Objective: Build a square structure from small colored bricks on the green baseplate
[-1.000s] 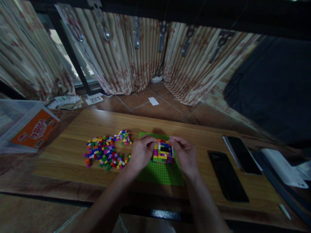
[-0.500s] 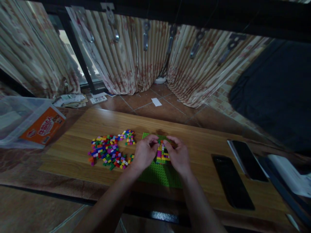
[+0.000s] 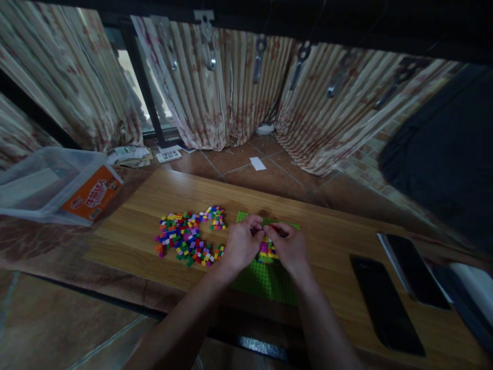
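My left hand (image 3: 242, 244) and my right hand (image 3: 287, 246) meet over a green studded baseplate (image 3: 265, 285), fingertips pinched close together. Whatever small piece they grip is hidden by the fingers. Under and between them shows a block of coloured toy bricks (image 3: 265, 251), with magenta, yellow and black pieces, fixed on the plate. Its right part is covered by my right hand. To the left of my left hand spreads a loose pile of small multicoloured bricks (image 3: 188, 239) on the wooden table.
The wooden table (image 3: 134, 246) runs across the view. On its right lie a black phone-like slab (image 3: 385, 303) and another dark device (image 3: 418, 270). A clear plastic box (image 3: 50, 205) with an orange label stands at left. Curtains (image 3: 231, 103) hang behind, and a white paper (image 3: 258, 164) lies on the floor.
The whole scene has shifted rightward in view as the head turned left. Both hands remain over the baseplate with fingertips together, the right fingers slightly more closed in.
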`<state>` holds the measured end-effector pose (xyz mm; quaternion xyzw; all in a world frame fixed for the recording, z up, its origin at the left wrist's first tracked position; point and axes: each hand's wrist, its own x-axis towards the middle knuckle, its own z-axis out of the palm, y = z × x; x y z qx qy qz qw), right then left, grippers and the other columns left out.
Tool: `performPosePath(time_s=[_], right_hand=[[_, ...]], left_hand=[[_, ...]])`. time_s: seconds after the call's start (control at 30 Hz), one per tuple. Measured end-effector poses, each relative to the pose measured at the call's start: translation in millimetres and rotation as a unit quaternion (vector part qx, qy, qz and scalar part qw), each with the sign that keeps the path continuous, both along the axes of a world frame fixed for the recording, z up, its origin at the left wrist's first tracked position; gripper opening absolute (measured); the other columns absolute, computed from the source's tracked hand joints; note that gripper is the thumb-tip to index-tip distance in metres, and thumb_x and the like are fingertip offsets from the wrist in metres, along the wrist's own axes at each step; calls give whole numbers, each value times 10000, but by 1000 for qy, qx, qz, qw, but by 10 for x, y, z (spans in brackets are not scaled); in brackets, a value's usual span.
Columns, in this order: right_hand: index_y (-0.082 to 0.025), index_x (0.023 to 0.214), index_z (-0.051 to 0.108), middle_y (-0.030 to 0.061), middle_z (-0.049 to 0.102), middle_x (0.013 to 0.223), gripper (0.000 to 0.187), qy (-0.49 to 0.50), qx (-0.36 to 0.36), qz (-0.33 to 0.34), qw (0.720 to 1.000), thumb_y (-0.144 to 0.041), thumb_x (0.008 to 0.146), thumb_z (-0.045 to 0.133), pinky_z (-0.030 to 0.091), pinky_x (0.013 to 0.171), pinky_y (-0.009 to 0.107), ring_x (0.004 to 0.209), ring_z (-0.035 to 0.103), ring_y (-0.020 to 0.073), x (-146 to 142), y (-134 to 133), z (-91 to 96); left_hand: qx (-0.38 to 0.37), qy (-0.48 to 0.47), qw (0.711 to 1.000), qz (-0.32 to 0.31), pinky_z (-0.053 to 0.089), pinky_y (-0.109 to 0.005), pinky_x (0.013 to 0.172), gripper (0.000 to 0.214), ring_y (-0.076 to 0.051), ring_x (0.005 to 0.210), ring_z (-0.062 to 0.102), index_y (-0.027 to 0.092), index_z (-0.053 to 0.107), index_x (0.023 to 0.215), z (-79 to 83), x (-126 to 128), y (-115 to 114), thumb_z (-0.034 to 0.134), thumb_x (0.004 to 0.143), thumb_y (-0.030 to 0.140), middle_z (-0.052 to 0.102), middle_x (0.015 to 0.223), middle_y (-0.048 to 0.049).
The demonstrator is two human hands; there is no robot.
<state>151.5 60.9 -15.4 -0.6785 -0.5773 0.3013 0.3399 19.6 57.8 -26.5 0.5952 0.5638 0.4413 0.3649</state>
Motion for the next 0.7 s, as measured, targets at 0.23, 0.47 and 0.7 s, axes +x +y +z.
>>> performPosePath(time_s=[0.23,0.47,0.7], right_hand=[[-198,876,751,77,754,908,316,37,14,24,999,-470,764,636,501,795,381,868,691,262,39,19,-70],[-187,936,736,88,749,940,416,74,13,12,997,-550,774,615,509,790,383,868,687,256,71,-28,-86],[-164,908,738,86,760,879,397,148,39,-33,988,-522,790,614,529,712,341,786,695,230,57,-78,-2]], left_hand=[[4,3,1000,-22,542,-258,775,303,-135,798,680,187,622,1059,-22,-2,-13,566,784,73,706,863,-12],[37,196,980,1,531,-290,845,343,-171,882,671,181,702,1006,123,-532,39,483,787,34,721,941,-52],[44,389,920,-18,468,-400,998,352,-255,1068,621,197,760,916,140,-927,92,538,699,30,704,1058,-96]])
